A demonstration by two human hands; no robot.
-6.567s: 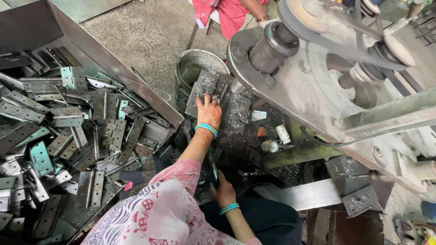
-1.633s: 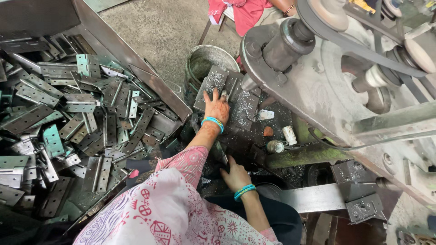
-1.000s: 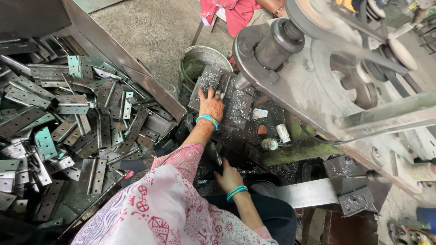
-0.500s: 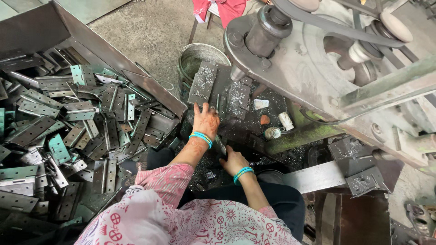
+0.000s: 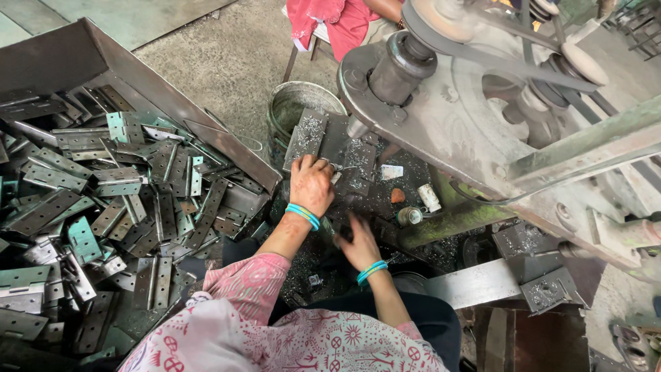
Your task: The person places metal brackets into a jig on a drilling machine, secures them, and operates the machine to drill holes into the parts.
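My left hand [image 5: 311, 182] lies palm down on the dark work table [image 5: 375, 200] of the machine. Its fingers curl over a grey hinge plate [image 5: 308, 138] dusted with metal shavings. My right hand [image 5: 358, 241] is lower and closer to me, blurred by motion, beside a dark part at the table's near edge. What it holds is unclear. Both wrists wear turquoise bangles. My pink patterned sleeve covers the left forearm.
A big metal bin [image 5: 62, 55] of grey and green hinges [image 5: 103, 207] fills the left. A round metal bucket [image 5: 292, 103] stands behind the table. The machine's pulley and belt [image 5: 468, 55] loom at right. Another person's red clothing [image 5: 330, 21] shows at top.
My right hand has risen from my lap toward the table edge and is moving fast. My left hand has slid slightly back along the plates.
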